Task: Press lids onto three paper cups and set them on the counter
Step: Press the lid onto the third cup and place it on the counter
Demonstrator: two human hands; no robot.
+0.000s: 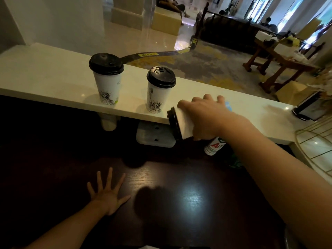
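Observation:
Two white paper cups with black lids stand upright on the pale counter (53, 76): one cup (106, 81) at the left, a second cup (159, 90) to its right. My right hand (206, 117) is shut on a third white cup (184, 123), which carries a black lid (174, 124) and is tilted almost on its side, lid pointing left, over the counter's near edge. My left hand (107, 193) rests flat on the dark wooden table (179, 194) with fingers spread, holding nothing.
Under the counter's edge sit a stack of paper cups (108, 123), a grey slab (154, 135) and a labelled bottle (214, 146). A dark device (309, 108) stands at the counter's right end, a gold wire basket (316, 150) beside it. Lobby furniture lies beyond.

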